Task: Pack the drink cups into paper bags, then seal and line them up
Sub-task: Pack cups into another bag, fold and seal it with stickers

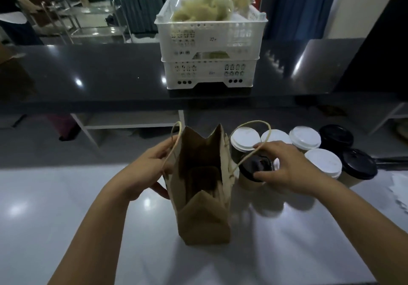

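A brown paper bag [203, 214] with twine handles stands open and upright on the white counter [88, 218]. My left hand [148, 167] grips the bag's left wall, thumb low and fingers near the rim. Just right of the bag stands a black-lidded cup [254, 166], and my right hand [284, 167] grips its lid from above with curled fingers. Behind and to the right stand several more cups: some with white lids [245, 139] [323, 162], others with black lids [336, 138] [358, 163]. The inside of the bag looks dark, with only its flat bottom showing.
Two stacked white plastic crates [209, 64] holding bagged pale food stand on a dark raised ledge [88, 73] behind the counter. White paper [399, 187] lies at the right edge. Another person [13, 9] stands far left by metal racks.
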